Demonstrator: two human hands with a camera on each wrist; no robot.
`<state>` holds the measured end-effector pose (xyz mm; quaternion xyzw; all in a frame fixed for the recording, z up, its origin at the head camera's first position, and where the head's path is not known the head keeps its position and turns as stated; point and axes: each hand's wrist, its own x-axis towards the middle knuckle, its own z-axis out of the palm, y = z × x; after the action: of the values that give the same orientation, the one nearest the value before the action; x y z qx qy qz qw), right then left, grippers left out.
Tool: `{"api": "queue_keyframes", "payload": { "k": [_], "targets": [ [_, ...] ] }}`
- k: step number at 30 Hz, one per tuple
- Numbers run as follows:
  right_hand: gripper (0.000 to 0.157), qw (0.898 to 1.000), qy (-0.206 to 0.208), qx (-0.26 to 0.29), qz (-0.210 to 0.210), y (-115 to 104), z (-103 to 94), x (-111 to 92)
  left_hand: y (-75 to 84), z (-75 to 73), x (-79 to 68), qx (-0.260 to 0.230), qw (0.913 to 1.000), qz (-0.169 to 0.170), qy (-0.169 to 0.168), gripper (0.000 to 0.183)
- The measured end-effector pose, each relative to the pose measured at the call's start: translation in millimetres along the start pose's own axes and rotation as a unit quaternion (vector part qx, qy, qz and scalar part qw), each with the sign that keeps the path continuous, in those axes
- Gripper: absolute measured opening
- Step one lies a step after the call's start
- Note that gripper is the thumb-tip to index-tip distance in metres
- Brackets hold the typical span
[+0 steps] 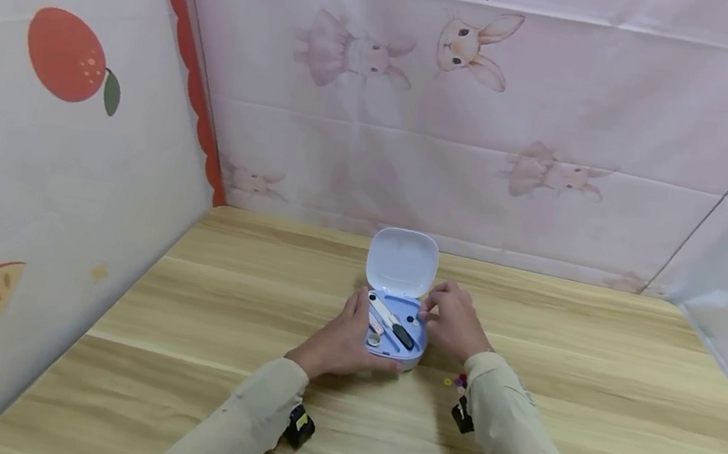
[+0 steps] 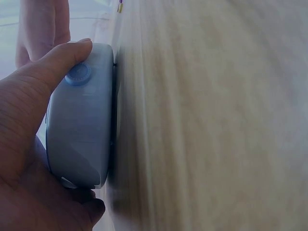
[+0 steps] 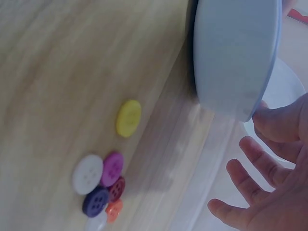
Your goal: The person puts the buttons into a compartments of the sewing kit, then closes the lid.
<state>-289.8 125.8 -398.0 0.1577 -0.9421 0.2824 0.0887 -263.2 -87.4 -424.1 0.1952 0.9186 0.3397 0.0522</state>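
Observation:
A light blue case (image 1: 392, 350) lies on the table with its whitish lid (image 1: 403, 262) raised. My left hand (image 1: 343, 340) holds the case from the left, the thumb along its front beside a round blue knob (image 2: 78, 73). Inside are a long white-and-black tool (image 1: 392, 321), a small silver ring-shaped piece (image 1: 373, 340) and a black round piece (image 1: 410, 319). My right hand (image 1: 455, 323) reaches over the right rim, thumb and forefinger close together inside, the other fingers spread (image 3: 260, 183). Whatever may lie between those fingertips is hidden.
To the right of the case, loose buttons lie on the wooden table, among them a yellow one (image 3: 128, 118), a white one (image 3: 87, 174) and a dark blue one (image 3: 96, 201). A printed pink wall cloth (image 1: 360, 156) hangs behind the table.

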Motion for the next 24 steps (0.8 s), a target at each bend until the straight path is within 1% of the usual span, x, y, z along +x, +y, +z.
{"api": "queue_keyframes", "payload": {
  "k": [5,11,18,24],
  "targets": [
    [0.015,1.0,-0.003,-0.008,0.005,-0.6,0.2,-0.4,-0.6,2.9,0.1,-0.006,1.0,0.007,0.001,0.139],
    [0.014,1.0,-0.006,-0.018,0.012,-4.7,0.8,2.0,-1.1,-0.1,-0.4,-0.006,0.9999,0.01,0.004,0.139],
    [0.015,1.0,-0.001,-0.023,0.015,-8.0,1.0,6.2,1.1,-5.8,-1.2,-0.013,0.9999,-0.004,-0.007,0.138],
    [0.016,0.999,-0.009,-0.024,0.027,-8.5,0.0,6.6,1.7,-5.0,-1.0,-0.012,0.9998,-0.01,-0.015,0.14]
  ]
}}
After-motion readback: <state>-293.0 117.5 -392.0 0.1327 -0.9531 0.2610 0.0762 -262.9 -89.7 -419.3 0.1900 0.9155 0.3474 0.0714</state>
